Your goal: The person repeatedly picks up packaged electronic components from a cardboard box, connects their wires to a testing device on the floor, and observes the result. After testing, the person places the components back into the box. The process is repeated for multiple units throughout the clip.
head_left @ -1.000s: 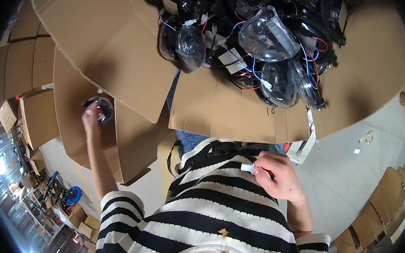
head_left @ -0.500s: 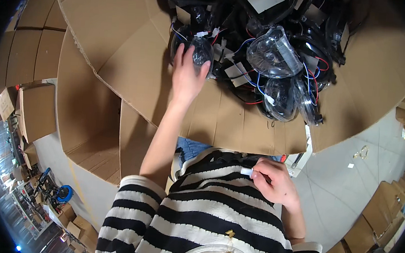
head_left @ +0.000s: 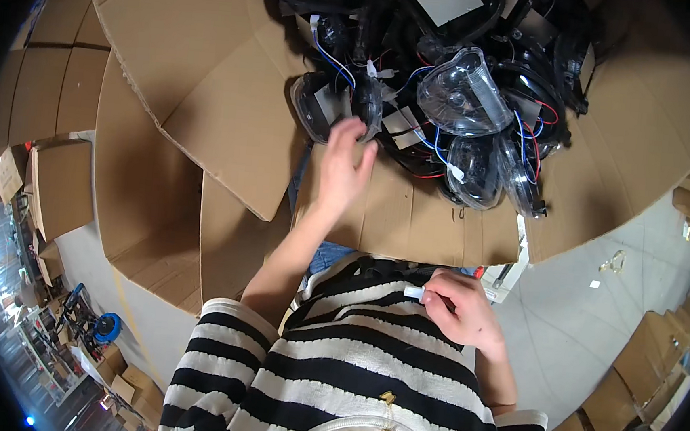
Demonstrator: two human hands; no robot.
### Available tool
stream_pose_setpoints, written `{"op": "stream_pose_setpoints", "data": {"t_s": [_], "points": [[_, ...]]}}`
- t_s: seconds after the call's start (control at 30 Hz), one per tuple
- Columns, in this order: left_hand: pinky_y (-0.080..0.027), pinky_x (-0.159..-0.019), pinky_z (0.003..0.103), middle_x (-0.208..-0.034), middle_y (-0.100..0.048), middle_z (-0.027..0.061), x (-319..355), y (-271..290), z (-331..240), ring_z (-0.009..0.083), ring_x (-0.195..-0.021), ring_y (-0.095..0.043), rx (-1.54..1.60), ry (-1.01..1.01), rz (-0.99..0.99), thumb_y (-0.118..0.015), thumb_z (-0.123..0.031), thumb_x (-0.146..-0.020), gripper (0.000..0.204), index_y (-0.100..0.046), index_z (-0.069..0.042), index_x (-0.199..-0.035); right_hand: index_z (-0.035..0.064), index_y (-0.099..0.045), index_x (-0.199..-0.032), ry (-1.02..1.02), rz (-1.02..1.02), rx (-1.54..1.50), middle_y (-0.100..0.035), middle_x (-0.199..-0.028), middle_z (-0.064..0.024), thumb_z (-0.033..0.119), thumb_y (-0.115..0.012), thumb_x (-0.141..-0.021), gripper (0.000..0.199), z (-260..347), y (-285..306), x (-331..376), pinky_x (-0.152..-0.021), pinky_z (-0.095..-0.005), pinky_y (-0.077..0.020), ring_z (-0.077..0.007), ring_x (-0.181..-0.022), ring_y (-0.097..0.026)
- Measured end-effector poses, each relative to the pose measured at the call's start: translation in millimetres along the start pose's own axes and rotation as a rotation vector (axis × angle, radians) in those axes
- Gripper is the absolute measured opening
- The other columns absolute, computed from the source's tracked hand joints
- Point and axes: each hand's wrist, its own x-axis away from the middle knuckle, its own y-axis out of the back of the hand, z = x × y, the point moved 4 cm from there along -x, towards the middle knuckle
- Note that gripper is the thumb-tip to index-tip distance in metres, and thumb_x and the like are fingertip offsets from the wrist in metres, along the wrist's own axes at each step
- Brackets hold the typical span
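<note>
My left hand (head_left: 345, 167) is at the near left edge of a heap of vehicle lamps, fingers apart and slightly blurred. Its fingertips overlap the rim of a clear-lensed lamp (head_left: 370, 104); whether they touch it I cannot tell. Beside that lies a dark lamp (head_left: 311, 107) with a pale label. To the right, a larger clear lamp (head_left: 466, 91) rests on the pile above another clear lamp (head_left: 476, 173). In front of my striped top, my right hand (head_left: 463, 310) is closed on a small white cylinder (head_left: 413, 292); the rest of it is hidden in the fingers.
The lamps lie in a large cardboard box with open flaps (head_left: 409, 221). Blue, red and white wires with a white connector (head_left: 456, 174) trail among them. Another deep cardboard box (head_left: 149, 176) stands at the left. More cartons (head_left: 632, 376) stand on the grey floor at the right.
My left hand has drawn back toward me and slightly right, off the lamps it covered. The lamps there have shifted, and a near-left flap has separated from the front one. My right hand barely moved.
</note>
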Motion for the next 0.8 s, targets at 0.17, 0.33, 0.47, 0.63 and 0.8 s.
{"op": "stream_pose_setpoints", "data": {"t_s": [0.17, 0.33, 0.47, 0.63, 0.8], "points": [[-0.041, -0.073, 0.028, -0.091, -0.055, 0.0151, -71, -6, 45, 0.0209, -0.081, -0.052, 0.150, 0.304, -0.124, -0.062, -0.019, -0.072, 0.036, -0.050, 0.007, -0.095, 0.0004, -0.050, -0.069, 0.036, 0.020, 0.020, -0.045, -0.060, -0.0091, 0.002, -0.051, -0.072, 0.004, 0, -7, 1, -0.045, -0.0303, -0.0334, -0.0224, -0.050, -0.043], [-0.034, -0.054, 0.020, -0.068, -0.053, 0.0003, -104, -20, 61, 0.0060, -0.058, -0.043, 0.703, 0.558, -0.064, -0.061, -0.016, -0.073, 0.025, -0.055, 0.003, -0.087, 0.0002, -0.050, -0.069, 0.040, 0.010, 0.021, -0.045, -0.060, -0.0094, 0.002, -0.051, -0.071, 0.003, 3, -6, 3, -0.045, -0.0304, -0.0338, -0.0227, -0.050, -0.044], [-0.039, -0.055, 0.020, -0.082, -0.056, 0.0042, -80, 1, 27, 0.0079, -0.056, -0.047, 0.923, 0.637, -0.034, -0.055, -0.013, -0.078, 0.043, -0.038, 0.005, -0.113, 0.0011, -0.050, -0.070, 0.014, 0.040, 0.017, -0.047, -0.061, -0.0098, 0.004, -0.052, -0.070, 0.004, 1, -4, 6, -0.046, -0.0329, -0.0366, -0.0257, -0.052, -0.047], [-0.042, -0.055, 0.024, -0.082, -0.056, 0.0107, -48, 43, -70, 0.0148, -0.056, -0.051, 0.056, 0.030, 0.195, -0.045, -0.004, -0.081, 0.043, -0.030, -0.001, -0.121, 0.0020, -0.050, -0.069, 0.056, 0.039, 0.032, -0.047, -0.061, -0.0093, 0.004, -0.052, -0.070, 0.003, -1, -7, 5, -0.046, -0.0328, -0.0371, -0.0256, -0.052, -0.048], [-0.045, -0.063, 0.030, -0.084, -0.057, 0.0132, -20, 58, -108, 0.0274, -0.068, -0.058, 0.101, -0.038, 0.224, -0.047, 0.001, -0.077, 0.057, -0.022, -0.005, -0.127, 0.0025, -0.050, -0.070, 0.026, 0.054, 0.035, -0.047, -0.061, -0.0090, 0.005, -0.052, -0.069, 0.003, -1, -4, 3, -0.046, -0.0325, -0.0371, -0.0249, -0.053, -0.048]]}}
